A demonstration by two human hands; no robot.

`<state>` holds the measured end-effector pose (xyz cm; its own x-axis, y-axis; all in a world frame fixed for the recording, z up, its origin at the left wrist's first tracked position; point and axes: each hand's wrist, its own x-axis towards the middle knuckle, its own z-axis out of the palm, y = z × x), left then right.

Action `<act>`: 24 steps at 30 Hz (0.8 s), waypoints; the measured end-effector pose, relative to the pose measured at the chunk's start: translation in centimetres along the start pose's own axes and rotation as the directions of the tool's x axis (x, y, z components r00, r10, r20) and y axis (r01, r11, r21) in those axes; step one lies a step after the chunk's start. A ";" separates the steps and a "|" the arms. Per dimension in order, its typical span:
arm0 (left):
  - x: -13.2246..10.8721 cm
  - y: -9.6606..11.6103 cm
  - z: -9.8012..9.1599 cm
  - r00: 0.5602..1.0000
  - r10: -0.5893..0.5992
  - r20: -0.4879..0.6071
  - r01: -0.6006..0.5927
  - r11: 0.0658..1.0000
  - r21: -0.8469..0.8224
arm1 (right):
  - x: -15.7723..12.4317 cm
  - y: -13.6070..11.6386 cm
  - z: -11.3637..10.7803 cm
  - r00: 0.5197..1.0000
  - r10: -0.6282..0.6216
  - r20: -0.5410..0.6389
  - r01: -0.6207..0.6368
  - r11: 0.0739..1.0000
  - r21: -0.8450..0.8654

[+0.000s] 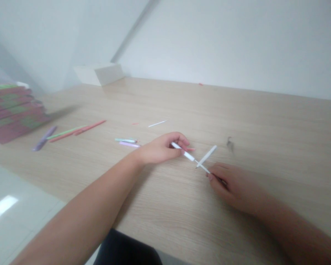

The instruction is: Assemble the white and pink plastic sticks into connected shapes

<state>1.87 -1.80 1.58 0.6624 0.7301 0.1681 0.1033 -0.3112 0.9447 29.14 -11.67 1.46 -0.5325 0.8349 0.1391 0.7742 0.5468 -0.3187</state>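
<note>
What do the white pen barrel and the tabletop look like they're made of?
The white pen barrel looks like smooth moulded plastic, going by its even white colour and soft sheen. The tabletop looks like wood-grain laminate or veneer, pale with a regular grain and satin finish; the look can't settle which.

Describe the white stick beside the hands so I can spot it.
On the table, find the left hand and right hand. Beyond the white rod they hold, a white stick lies slanted, its dark tip at that rod; the other loose white stick is thinner, farther off.
</note>
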 end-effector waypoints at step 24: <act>0.0 -0.3 0.6 0.994 0.028 0.105 -0.043 0.990 0.135 | 0.5 0.5 0.8 1.000 0.013 0.022 -0.014 1.000 0.023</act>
<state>2.29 -2.07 1.18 0.7392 0.6531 0.1644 0.1739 -0.4210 0.8902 28.97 -11.06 0.58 -0.5297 0.8405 0.1141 0.7733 0.5338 -0.3421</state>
